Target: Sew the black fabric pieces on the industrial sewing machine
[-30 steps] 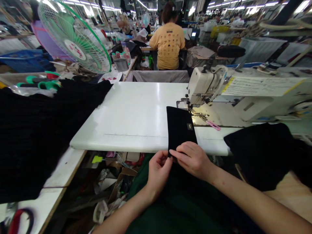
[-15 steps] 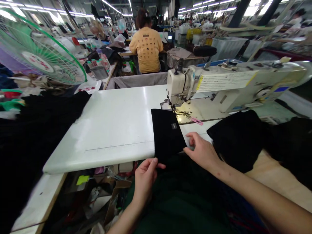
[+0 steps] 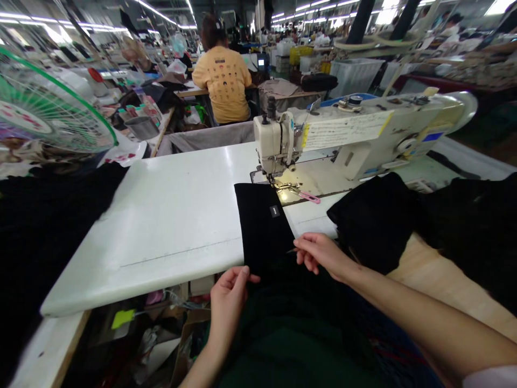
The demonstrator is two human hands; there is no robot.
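Note:
A black fabric piece (image 3: 260,226) with a small grey label (image 3: 274,211) lies on the white table (image 3: 177,215), its far end at the sewing machine's (image 3: 343,140) needle and its near end hanging over the front edge. My left hand (image 3: 230,293) pinches the fabric's near left corner below the table edge. My right hand (image 3: 319,252) pinches the near right edge, fingers curled.
A heap of black cloth (image 3: 404,221) lies right of the machine, another heap (image 3: 44,226) at the left. A green fan (image 3: 44,108) stands far left. Pink clippers (image 3: 309,197) rest by the needle. A person in a yellow shirt (image 3: 224,81) sits with their back to me.
My hands have separated from the middle of the fabric's near end to its two corners. The view has swung to the right, so everything sits further left in frame.

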